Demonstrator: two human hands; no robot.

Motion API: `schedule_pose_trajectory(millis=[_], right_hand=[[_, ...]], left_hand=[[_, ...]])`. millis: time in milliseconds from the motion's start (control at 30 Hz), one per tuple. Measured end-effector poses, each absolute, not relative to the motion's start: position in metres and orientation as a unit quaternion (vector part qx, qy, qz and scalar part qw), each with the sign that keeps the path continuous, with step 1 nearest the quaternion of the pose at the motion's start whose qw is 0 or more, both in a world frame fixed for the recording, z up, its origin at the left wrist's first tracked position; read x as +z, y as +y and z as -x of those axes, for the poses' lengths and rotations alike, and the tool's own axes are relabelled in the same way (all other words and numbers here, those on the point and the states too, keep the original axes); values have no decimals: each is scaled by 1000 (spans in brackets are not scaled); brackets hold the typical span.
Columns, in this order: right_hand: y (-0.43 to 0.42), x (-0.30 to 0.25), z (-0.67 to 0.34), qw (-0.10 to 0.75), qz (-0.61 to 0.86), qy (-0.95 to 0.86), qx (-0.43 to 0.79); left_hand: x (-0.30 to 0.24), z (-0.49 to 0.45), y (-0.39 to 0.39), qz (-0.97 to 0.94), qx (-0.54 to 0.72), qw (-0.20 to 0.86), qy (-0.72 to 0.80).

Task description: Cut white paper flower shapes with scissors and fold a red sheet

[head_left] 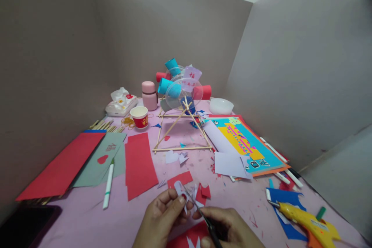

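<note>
We see pink table [84,219] strewn with paper scraps [206,191], grey walls [174,19] behind and beside. Our left hand [165,215] pinches lilac paper [178,188]; our right hand [231,223] grips scissors [213,233].

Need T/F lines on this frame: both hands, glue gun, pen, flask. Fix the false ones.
1. The right hand holds scissors. True.
2. The left hand holds the glue gun. False: it holds a lilac paper piece; the glue gun lies on the table's right side.
3. The pink flask stands upright. True.
4. The white pen lies on red paper. False: the white pen's tip end is over grey paper.
</note>
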State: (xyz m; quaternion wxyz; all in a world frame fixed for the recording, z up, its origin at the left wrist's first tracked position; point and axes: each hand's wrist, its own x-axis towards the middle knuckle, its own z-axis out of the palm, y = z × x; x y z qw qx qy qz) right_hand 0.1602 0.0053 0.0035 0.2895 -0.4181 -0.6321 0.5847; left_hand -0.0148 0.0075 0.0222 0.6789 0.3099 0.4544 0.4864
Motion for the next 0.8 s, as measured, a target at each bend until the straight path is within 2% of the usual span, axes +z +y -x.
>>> schedule_pose_trajectory(millis=[667, 800], right_hand=[[3, -3, -161, 294, 424, -630, 580], [-2, -15, -163, 339, 455, -587, 577]], left_hand=[[18, 16, 10, -332, 474, 692, 431], [22, 14, 9, -310, 488, 684, 445]])
